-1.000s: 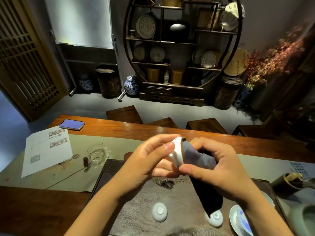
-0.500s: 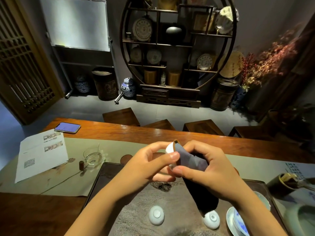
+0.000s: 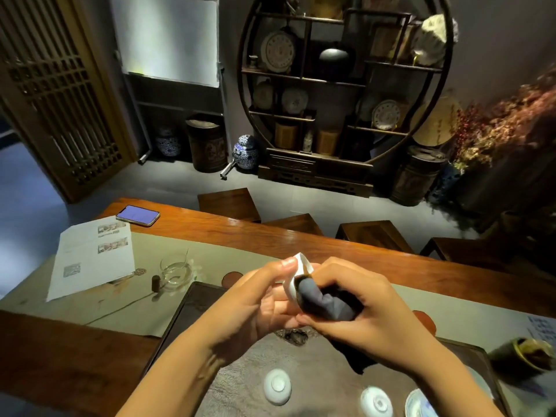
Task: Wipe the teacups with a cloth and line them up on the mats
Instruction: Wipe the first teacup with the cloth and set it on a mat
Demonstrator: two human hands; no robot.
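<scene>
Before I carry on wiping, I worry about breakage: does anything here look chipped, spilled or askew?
Nothing stands out. The left hand holds a white teacup while the right hand presses the dark cloth into it. Two teacups sit upside down on the tray, apparently intact.

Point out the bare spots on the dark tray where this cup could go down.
Free: the dark tea tray's left part, left of the upturned white teacup. Crowded: the near right corner, with a second upturned white cup and a blue-and-white dish, under the hanging dark cloth.
</scene>
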